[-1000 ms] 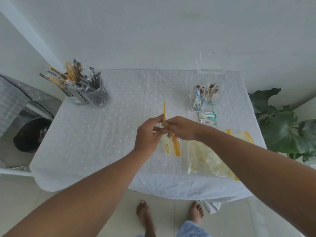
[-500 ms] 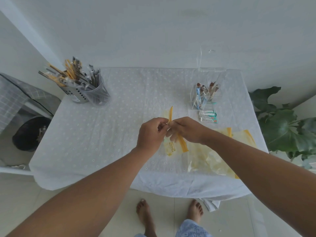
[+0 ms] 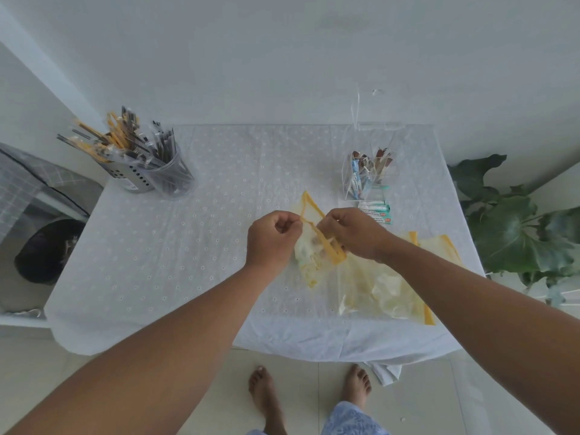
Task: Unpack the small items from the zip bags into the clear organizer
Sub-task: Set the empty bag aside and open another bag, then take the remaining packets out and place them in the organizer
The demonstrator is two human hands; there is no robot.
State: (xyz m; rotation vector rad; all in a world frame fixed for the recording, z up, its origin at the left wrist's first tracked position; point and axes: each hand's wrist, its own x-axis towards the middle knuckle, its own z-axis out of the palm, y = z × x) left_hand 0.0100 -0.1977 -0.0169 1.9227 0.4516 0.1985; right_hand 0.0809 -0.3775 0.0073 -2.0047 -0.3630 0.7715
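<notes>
A small clear zip bag [image 3: 310,255] with a yellow zip strip hangs between my hands above the table's middle. My left hand [image 3: 272,238] pinches one side of its mouth and my right hand [image 3: 353,232] pinches the other, so the mouth gapes into a triangle. Pale small items show inside the bag. The clear organizer [image 3: 372,171] stands at the back right with several sachets upright in its front compartments. A few white and teal packets [image 3: 376,210] lie just in front of it.
More yellow-edged zip bags [image 3: 386,287] lie flat at the front right of the white-clothed table [image 3: 175,262]. A metal holder and a clear cup full of wrapped sticks [image 3: 147,164] stand at the back left. A leafy plant [image 3: 514,224] is beyond the right edge.
The bag's zip strip was shut and held edge-on; my hands have pulled apart and the mouth is now spread open.
</notes>
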